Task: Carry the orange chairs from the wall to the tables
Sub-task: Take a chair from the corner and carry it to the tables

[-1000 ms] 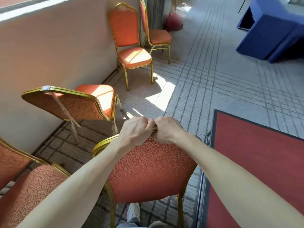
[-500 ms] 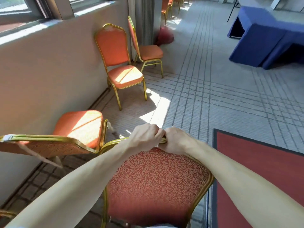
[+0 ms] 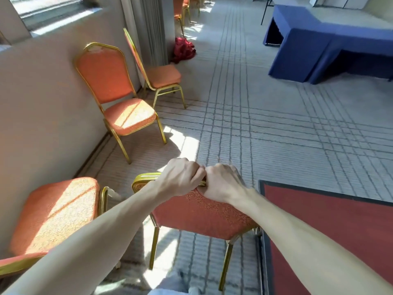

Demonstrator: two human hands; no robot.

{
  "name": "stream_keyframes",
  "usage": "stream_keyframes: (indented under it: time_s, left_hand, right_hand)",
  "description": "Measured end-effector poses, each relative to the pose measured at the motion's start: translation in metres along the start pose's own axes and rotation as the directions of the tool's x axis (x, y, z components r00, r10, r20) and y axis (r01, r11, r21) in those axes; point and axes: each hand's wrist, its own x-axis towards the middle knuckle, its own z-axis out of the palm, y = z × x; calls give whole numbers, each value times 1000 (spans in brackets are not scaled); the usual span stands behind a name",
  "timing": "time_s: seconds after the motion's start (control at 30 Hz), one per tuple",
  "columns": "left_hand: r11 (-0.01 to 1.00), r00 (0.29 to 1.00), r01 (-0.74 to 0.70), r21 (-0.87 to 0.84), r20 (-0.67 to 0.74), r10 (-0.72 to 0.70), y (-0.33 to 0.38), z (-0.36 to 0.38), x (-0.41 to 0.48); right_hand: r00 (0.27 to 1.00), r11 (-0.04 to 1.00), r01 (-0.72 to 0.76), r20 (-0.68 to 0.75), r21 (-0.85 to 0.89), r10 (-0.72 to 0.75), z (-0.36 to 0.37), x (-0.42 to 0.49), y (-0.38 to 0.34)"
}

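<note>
Both hands grip the gold top rail of the held chair (image 3: 204, 216), side by side and touching each other. The left hand (image 3: 180, 177) and the right hand (image 3: 223, 184) each have their fingers (image 3: 197, 175) curled tight over the rail, knuckles up. The held chair is out on the grey carpet (image 3: 265, 135), away from the wall (image 3: 42, 103); whether its legs touch the carpet cannot be told. Just left of the held chair, a sunlit orange chair (image 3: 53, 213) sits by the wall. Beyond the held chair, a third chair (image 3: 119, 103) and a fourth chair (image 3: 161, 75) stand along the wall. A red rug (image 3: 340, 226) lies just right of the held chair. The blue-draped bench (image 3: 319, 43) stands well beyond it, to the right.
</note>
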Motion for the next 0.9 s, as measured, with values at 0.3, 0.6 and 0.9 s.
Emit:
stream_keyframes:
  time_s: [0.3, 0.6, 0.9]
  left_hand:
    - [998, 997, -45, -44, 59, 47, -73, 72, 109]
    - [995, 996, 1, -100, 91, 8, -110, 75, 249]
    - [987, 995, -5, -159, 95, 20, -133, 77, 350]
  right_hand:
    - [986, 991, -117, 116, -59, 123, 14, 110, 75]
    - [922, 920, -387, -1, 63, 388, -12, 215, 152]
    - [898, 890, -420, -61, 179, 436, -39, 290, 214]
